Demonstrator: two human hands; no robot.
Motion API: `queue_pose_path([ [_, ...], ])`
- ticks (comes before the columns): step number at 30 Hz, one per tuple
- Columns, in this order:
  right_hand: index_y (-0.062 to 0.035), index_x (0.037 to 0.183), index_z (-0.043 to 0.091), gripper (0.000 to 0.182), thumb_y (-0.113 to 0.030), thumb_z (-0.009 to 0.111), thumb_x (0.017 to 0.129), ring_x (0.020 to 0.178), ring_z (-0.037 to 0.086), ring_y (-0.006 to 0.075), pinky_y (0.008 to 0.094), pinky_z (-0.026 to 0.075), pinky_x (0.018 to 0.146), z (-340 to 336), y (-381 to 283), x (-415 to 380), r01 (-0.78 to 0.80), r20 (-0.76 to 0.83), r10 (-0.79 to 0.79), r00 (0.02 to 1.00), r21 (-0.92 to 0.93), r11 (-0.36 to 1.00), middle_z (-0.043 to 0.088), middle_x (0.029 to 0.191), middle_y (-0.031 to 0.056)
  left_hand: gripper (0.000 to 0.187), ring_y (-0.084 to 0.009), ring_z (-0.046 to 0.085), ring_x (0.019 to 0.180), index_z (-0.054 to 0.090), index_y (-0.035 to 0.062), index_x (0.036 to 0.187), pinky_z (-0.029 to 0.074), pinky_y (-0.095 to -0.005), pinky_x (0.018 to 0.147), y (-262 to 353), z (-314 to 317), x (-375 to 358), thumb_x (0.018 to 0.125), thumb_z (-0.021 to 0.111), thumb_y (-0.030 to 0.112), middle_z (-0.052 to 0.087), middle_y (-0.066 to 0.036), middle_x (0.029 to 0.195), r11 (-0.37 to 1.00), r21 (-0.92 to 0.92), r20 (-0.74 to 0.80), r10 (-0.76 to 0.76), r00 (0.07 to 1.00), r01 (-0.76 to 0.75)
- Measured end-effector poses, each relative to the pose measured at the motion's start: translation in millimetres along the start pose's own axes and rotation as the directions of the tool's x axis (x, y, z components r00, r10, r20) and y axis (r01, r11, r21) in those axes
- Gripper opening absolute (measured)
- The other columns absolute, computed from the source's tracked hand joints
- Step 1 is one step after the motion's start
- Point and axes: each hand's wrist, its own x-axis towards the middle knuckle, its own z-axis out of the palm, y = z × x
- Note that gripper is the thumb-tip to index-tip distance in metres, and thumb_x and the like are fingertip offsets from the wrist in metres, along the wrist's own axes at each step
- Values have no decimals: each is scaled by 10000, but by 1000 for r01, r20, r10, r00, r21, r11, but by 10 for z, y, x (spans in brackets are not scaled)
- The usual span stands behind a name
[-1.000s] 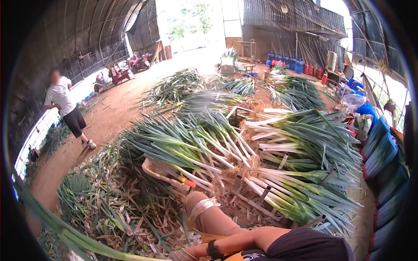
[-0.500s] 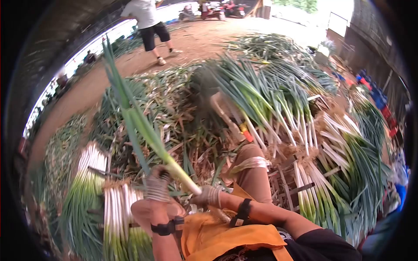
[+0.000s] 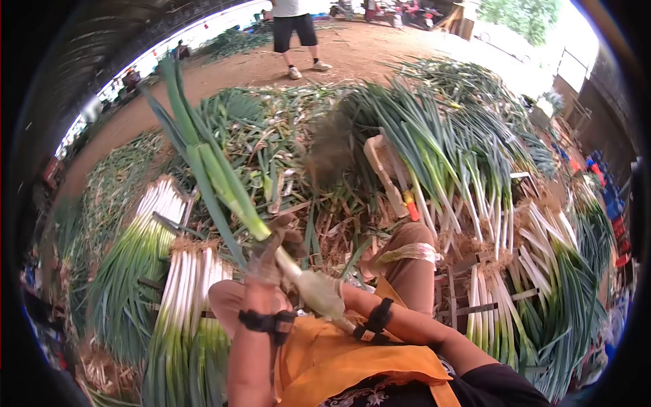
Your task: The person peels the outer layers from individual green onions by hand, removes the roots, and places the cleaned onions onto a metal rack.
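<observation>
A long leek (image 3: 215,178) slants from its green leaves at the upper left to its white base near my lap. My left hand (image 3: 271,249), gloved and slightly blurred, is closed round its pale stalk below the leaves. Lower on the white part, my right hand (image 3: 321,294) is wrapped round the stalk in a grey glove. An orange apron (image 3: 332,356) covers my lap beneath the hands.
Bundled leeks (image 3: 183,292) lie at the left; more bundles (image 3: 498,298) lie at the right. Behind them is a leek heap (image 3: 420,136) beside loose leaf scraps (image 3: 271,142). A person (image 3: 295,34) stands beyond on bare ground. Parked motorbikes (image 3: 383,12) are farther back.
The view has shifted, so the surroundings sit farther right. My left hand has come onto the stalk, which shows white between the hands. The standing person's legs have changed stance.
</observation>
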Motion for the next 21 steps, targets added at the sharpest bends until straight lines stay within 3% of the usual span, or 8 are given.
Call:
queue_pose_path([
  [4, -59, 1151, 495, 422, -386, 417, 897, 605, 533, 178, 287, 428, 551, -209, 154, 329, -139, -1, 139, 990, 50, 989, 543, 655, 85, 203, -102, 424, 478, 540, 46, 1009, 399, -252, 459, -93, -232, 216, 839, 596, 142, 457, 2, 588, 985, -173, -150, -29, 988, 2],
  [7, -75, 912, 633, 199, -174, 607, 741, 687, 568, 306, 352, 449, 559, -220, -387, -20, 319, -163, -659, 734, -774, 547, 586, 725, 144, 197, -116, 427, 481, 541, 67, 1005, 404, -283, 463, -91, -237, 323, 844, 592, 167, 440, 1, 576, 951, -305, -176, -4, 984, -50],
  [10, -74, 902, 641, 184, -109, 621, 723, 606, 581, 236, 318, 469, 567, -299, -143, 293, 438, -248, -796, 552, -726, 530, 570, 653, 89, 194, -136, 442, 490, 543, 64, 993, 407, -289, 460, -19, -345, 418, 848, 589, 183, 441, -5, 569, 961, -272, -281, -27, 959, -53],
  [11, -55, 922, 629, 136, -85, 570, 803, 627, 559, 108, 256, 449, 557, -132, -162, 231, 512, -585, -475, 657, -115, 851, 602, 720, 32, 195, -140, 445, 492, 544, 64, 992, 408, -291, 460, -29, -353, 448, 848, 589, 187, 442, -7, 568, 962, -268, -313, -43, 949, -45],
  [14, -12, 1026, 587, 179, -33, 534, 856, 833, 562, 98, 240, 459, 715, -269, -128, 227, 410, -250, -326, 912, 609, 679, 614, 925, 30, 189, -143, 461, 518, 547, 80, 968, 424, -300, 489, -143, -582, 450, 836, 602, 204, 471, -3, 606, 970, -241, -305, -82, 949, 6],
  [17, 13, 1025, 589, 214, -139, 510, 897, 691, 518, 67, 197, 439, 643, -263, -35, 40, 512, -154, -488, 859, 256, 820, 596, 823, 34, 222, -111, 453, 512, 533, 91, 998, 433, -285, 514, -28, -742, 435, 847, 594, 242, 465, 34, 621, 974, -228, -264, -62, 963, 0],
  [19, -11, 1065, 578, 225, -53, 555, 846, 840, 570, 96, 236, 460, 753, -289, 241, -267, 381, -73, -381, 922, 360, 852, 614, 926, 53, 222, -95, 439, 493, 537, 93, 1008, 427, -276, 506, 71, -980, 475, 851, 588, 241, 452, 44, 609, 975, -217, -318, -33, 948, -39],
  [21, -9, 1081, 575, 259, -64, 579, 829, 820, 575, 101, 230, 465, 727, -320, 277, -362, -254, 210, 147, 967, 860, 442, 620, 918, 52, 213, -83, 436, 495, 543, 94, 997, 420, -268, 496, 164, -1017, 505, 855, 580, 247, 446, 50, 602, 980, -200, -282, -67, 957, 10],
])
